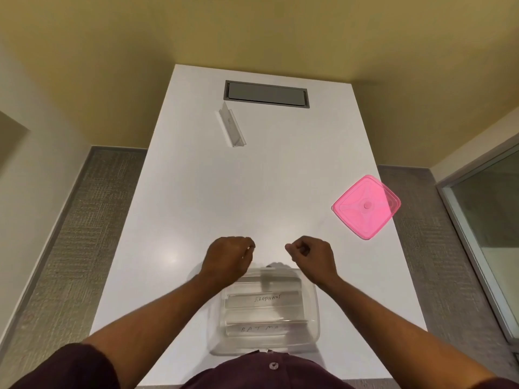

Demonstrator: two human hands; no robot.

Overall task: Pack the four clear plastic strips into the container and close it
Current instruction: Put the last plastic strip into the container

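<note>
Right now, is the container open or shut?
Open. The clear container has no lid on it; the pink lid lies apart on the table, far to its right.

Clear glossy plastic container point(313, 318), translucent pink plastic lid point(366, 206), smooth semi-gloss white table point(196, 206).

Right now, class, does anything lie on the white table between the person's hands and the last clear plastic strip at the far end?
Nothing visible does. Bare white table lies between the left hand, the right hand and the clear plastic strip. The pink square lid sits off to the right.
</note>
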